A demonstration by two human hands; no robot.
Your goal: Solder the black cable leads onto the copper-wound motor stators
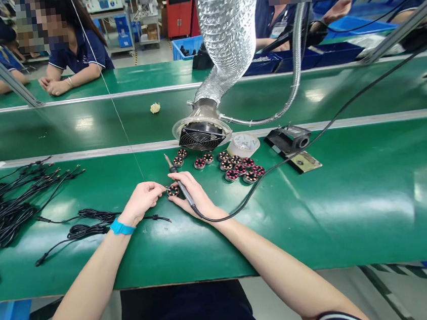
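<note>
My right hand (198, 194) holds a soldering iron (185, 192) with its tip pointing up and away. Its thumb and fingers also rest against a small round motor stator (173, 190) with copper windings. My left hand (143, 200), wearing a blue wristband (122, 227), is closed in a pinch at the stator's left edge. A thin strand of solder wire (120, 121) runs down from above into this hand; its end between the fingertips is too small to see. More stators (237, 166), some with red windings, stand beyond my right hand.
Black cables (7, 212) are heaped at the left, with coiled ones (91, 226) nearer. A fume duct with a fan (201, 137) hangs ahead. Behind the stators are a tape roll (243, 145) and an iron stand (291, 139). The iron's cord crosses right. Co-workers sit opposite.
</note>
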